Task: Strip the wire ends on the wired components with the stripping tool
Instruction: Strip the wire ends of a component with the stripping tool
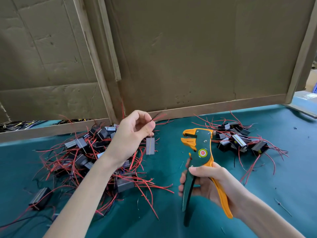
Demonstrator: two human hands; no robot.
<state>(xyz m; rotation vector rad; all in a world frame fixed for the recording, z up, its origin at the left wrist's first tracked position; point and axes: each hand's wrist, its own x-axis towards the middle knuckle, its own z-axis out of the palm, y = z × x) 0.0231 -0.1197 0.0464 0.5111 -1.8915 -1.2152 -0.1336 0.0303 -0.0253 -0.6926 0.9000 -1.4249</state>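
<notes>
Left grip [130,136] is raised over the desk [283,177], thumb and forefinger pinching red and black wire ends [157,116], with a grey wired component [150,146] hanging just below the thumb. Right grip [205,182] curls round the handles of the green-and-orange stripping tool [201,152], held upright, its orange jaws apart and holding nothing. A large heap [82,152] of such components lies toward the desk's left edge, a smaller heap [240,140] near its far edge.
</notes>
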